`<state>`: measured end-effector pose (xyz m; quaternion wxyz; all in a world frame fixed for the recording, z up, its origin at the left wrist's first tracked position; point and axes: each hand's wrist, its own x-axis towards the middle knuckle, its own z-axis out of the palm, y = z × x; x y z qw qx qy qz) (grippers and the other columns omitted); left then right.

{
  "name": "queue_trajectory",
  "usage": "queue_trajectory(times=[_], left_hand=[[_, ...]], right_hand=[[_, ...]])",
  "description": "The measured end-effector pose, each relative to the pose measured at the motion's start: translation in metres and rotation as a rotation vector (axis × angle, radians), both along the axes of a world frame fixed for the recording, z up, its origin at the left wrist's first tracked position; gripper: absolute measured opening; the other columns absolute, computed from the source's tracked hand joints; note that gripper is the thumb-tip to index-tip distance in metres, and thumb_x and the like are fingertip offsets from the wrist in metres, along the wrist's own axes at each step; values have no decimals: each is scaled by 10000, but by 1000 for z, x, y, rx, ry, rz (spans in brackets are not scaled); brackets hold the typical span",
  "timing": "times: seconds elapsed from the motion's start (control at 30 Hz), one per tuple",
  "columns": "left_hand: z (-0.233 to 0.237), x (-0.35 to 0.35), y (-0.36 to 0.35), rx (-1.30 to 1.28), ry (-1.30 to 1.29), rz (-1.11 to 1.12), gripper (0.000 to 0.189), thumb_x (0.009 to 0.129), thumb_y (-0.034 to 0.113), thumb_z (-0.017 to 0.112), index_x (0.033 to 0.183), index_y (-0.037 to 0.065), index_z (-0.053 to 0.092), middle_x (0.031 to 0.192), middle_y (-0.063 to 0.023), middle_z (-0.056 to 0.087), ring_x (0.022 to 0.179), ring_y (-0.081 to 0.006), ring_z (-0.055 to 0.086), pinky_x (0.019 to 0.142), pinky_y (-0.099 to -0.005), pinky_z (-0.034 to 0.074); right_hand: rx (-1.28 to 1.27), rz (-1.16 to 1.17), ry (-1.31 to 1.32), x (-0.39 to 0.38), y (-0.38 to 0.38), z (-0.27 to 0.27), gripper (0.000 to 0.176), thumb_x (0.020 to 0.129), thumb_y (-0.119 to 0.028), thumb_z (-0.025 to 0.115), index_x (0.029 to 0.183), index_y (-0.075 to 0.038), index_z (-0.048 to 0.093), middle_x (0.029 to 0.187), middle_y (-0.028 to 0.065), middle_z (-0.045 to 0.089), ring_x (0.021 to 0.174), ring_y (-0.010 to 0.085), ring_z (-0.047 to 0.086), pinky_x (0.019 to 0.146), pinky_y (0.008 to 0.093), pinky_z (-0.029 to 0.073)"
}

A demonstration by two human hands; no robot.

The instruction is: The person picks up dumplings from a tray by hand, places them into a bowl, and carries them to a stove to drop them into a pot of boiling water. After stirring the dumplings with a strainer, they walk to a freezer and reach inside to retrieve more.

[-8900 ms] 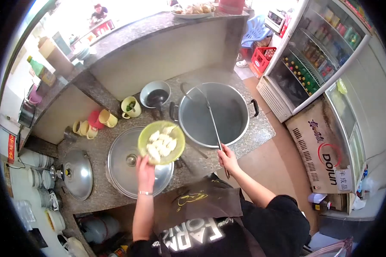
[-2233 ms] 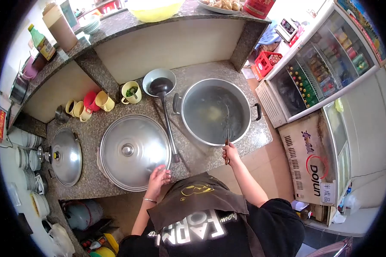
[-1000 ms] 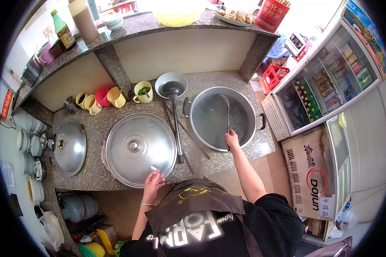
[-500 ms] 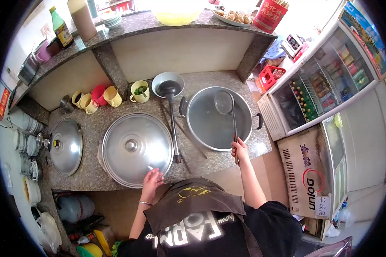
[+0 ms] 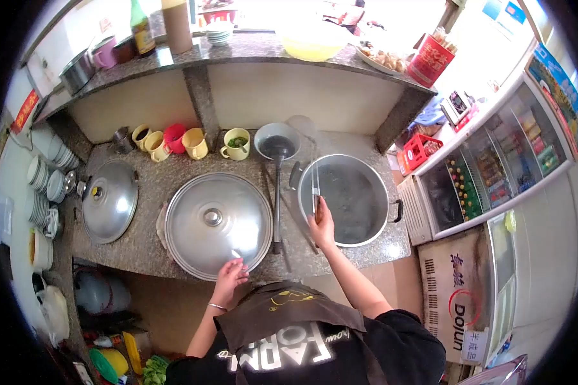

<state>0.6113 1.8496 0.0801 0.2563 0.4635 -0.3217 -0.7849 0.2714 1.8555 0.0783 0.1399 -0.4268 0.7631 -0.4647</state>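
My right hand is closed around the brown handle of a long skimmer. The skimmer's round head looks faint and blurred, raised between the grey bowl and the large open pot. Cloudy liquid fills that pot. Beside the front rim of a big round metal lid, my left hand has its fingers curled together; a small pale streak shows at the fingertips, too small to name. A long-handled black ladle rests with its head in the grey bowl.
Several cups line the back of the counter, one with greens. A second lid and stacked dishes are at left. The raised shelf holds a yellow bowl. A glass-door fridge stands at right.
The skimmer has come out of the pot, its head moving left and away from me. My right hand has shifted left with it. The camera view has shifted; my left hand remains by the lid.
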Motion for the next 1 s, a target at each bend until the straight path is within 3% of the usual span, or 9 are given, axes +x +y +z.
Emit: queue_trajectory(times=[0.07, 0.23, 0.5, 0.57, 0.6, 0.7, 0.8, 0.87, 1.0], left_hand=[[4, 9, 5, -2, -9, 33, 306, 965, 197, 530, 1238, 61, 515, 1031, -57, 606, 849, -148, 615, 732, -290, 516], [5, 35, 20, 10, -43, 143, 314, 961, 213, 547, 1230, 53, 524, 1040, -69, 613, 831, -144, 619, 712, -270, 523], [-6, 70, 41, 68, -53, 204, 319, 954, 230, 562, 1221, 59, 523, 1001, -62, 626, 826, -156, 632, 705, -290, 528], [-12, 74, 38, 75, -50, 202, 327, 945, 239, 578, 1212, 59, 517, 981, -64, 629, 840, -168, 638, 715, -305, 535], [-12, 77, 37, 77, -48, 205, 315, 945, 238, 579, 1199, 60, 521, 978, -65, 629, 830, -167, 638, 708, -307, 536], [-8, 83, 29, 54, -51, 205, 302, 946, 238, 578, 1185, 61, 524, 970, -66, 628, 808, -166, 638, 696, -310, 537], [-6, 93, 25, 24, -37, 224, 305, 944, 234, 584, 1187, 59, 526, 964, -64, 624, 812, -168, 637, 686, -307, 535], [-10, 99, 22, 14, 12, 265, 292, 942, 232, 588, 1172, 61, 532, 938, -60, 624, 809, -172, 637, 679, -301, 534], [-4, 108, 27, -28, 4, 293, 229, 952, 229, 564, 1113, 68, 541, 902, -70, 628, 772, -176, 633, 672, -333, 543]], right_hand=[[97, 33, 35, 19, -19, 13, 750, 788, -146, 650, 1450, -110, 300, 1269, 223, 483, 1149, 405, 512, 962, 441, 433], [244, 63, 108, 42, -46, -19, 726, 799, -171, 644, 1444, -189, 310, 1197, 220, 487, 1048, 431, 554, 866, 497, 474], [195, 54, 113, 52, -31, -61, 559, 837, -208, 633, 1347, -76, 444, 1161, 259, 512, 1075, 424, 528, 925, 457, 452], [268, 275, 429, 43, -34, -55, 480, 835, -200, 632, 1272, -40, 515, 1144, 247, 549, 1075, 406, 535, 921, 452, 451], [170, 208, 254, 40, -43, -34, 418, 825, -166, 633, 1215, -37, 556, 1153, 227, 567, 1079, 379, 546, 917, 434, 455], [-15, 135, 305, 6, -101, 58, 409, 813, -99, 624, 1210, -39, 546, 1130, 201, 573, 1041, 349, 570, 916, 419, 464], [-439, -43, 432, -31, -167, 172, 467, 810, -38, 620, 1260, -64, 497, 1179, 166, 511, 870, 257, 625, 770, 365, 532], [-655, 21, 479, -30, -186, 264, 492, 813, -49, 629, 1282, -84, 482, 1205, 154, 490, 848, 240, 636, 710, 361, 541], [-532, -91, 620, -53, -231, 317, 493, 802, -40, 632, 1268, -92, 479, 1200, 157, 491, 904, 287, 625, 766, 391, 532]])
